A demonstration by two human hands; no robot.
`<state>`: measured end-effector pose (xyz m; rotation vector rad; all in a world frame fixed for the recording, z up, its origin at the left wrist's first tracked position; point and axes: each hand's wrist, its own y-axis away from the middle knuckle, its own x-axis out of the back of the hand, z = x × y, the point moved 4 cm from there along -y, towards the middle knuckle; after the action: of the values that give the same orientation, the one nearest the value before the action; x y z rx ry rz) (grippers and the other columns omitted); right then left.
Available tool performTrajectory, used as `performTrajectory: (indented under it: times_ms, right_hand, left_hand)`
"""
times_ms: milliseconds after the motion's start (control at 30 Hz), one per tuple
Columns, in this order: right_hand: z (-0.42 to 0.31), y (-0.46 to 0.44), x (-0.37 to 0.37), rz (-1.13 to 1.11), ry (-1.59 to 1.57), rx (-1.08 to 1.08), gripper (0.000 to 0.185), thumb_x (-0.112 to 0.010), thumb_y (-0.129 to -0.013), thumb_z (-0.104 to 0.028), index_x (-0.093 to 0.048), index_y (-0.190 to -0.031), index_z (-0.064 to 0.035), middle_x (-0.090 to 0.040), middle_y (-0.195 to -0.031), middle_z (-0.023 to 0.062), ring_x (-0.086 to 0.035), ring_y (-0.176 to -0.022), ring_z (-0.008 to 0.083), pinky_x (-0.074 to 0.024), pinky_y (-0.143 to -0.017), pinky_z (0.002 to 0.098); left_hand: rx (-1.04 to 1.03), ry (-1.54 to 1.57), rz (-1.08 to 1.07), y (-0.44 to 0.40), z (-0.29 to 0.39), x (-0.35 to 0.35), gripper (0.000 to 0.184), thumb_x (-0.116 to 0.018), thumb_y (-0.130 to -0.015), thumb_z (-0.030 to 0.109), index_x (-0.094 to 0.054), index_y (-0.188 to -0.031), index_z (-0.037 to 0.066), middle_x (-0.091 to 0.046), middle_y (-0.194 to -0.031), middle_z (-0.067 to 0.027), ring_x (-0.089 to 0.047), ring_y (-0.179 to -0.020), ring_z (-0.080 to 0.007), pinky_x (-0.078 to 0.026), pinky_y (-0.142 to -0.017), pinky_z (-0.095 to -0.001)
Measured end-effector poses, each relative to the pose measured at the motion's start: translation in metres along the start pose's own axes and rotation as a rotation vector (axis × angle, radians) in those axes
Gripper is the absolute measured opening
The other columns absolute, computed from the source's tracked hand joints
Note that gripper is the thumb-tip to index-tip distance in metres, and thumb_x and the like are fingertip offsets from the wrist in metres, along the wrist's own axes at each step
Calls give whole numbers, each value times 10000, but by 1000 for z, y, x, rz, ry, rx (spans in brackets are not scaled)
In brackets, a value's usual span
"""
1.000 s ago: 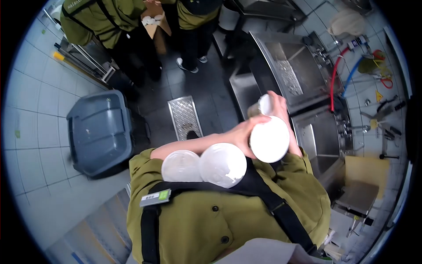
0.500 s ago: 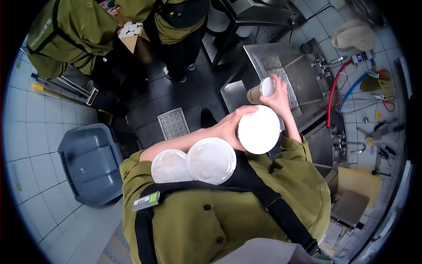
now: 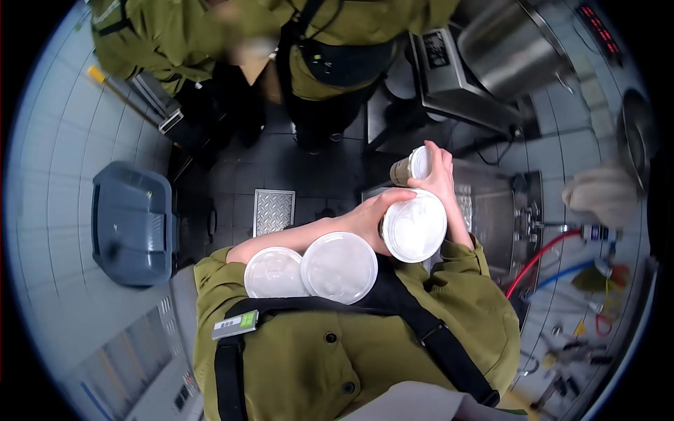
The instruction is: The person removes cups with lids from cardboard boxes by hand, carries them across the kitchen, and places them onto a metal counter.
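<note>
My left hand [image 3: 370, 219] is closed around a tub with a white lid [image 3: 415, 226], its thumb lying over the lid's edge. Two round containers with translucent lids, a larger one [image 3: 339, 268] and a smaller one [image 3: 276, 274], rest between my left forearm and my chest. Just beyond the tub, my right hand [image 3: 440, 175] grips a smaller brown cup [image 3: 400, 170] with a white lid, fingers bent over its right side. The cup is tilted, lid toward me. What the containers hold is hidden.
Two people in olive shirts [image 3: 344, 70] stand ahead, one beside a blurred cardboard box [image 3: 254, 67]. A steel sink [image 3: 491, 231] is at my right, a large pot [image 3: 516, 49] ahead right. A grey bin [image 3: 133, 224] stands left; a metal floor plate [image 3: 274, 210] lies ahead.
My view has turned and moved forward, so the people appear closer and the sink has slid down the view. Both hands keep hold of the same containers, slightly lower in view.
</note>
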<state>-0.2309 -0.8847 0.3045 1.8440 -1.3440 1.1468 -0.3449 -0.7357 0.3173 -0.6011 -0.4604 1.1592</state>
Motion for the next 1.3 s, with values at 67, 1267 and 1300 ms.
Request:
performTrajectory:
  times_ms: [67, 1267, 1300]
  right_hand:
    - [-4, -13, -10, -48, -34, 25, 827, -691, -527, -158, -356, -1283, -132, -359, -1182, 200, -394, -1084, 421, -382, -918, 440]
    - [-198, -52, -122, -161, -58, 180, 846, -789, -603, -254, -329, -1302, -127, -352, -1207, 209, -387, -1121, 422, -389, -924, 472]
    - [-207, -51, -123, -172, -49, 174, 840, -787, -608, -245, -328, -1302, -124, -353, -1206, 208, -388, -1121, 420, -391, -923, 470]
  left_hand:
    - [19, -51, 39, 0, -3, 7, 1050, -869, -501, 160, -189, -1301, 160, -455, -1158, -187, -515, -1027, -340, -425, -862, -408]
    - [-33, -109, -60, 49, 42, 182, 1062, -854, -517, 134, -148, -1309, 177, -502, -1111, -171, -557, -1008, -332, -444, -840, -415]
    - [-26, -111, -65, 52, 44, 186, 1060, -851, -518, 132, -148, -1310, 179, -505, -1109, -171, -558, -1010, -335, -447, -839, -418]
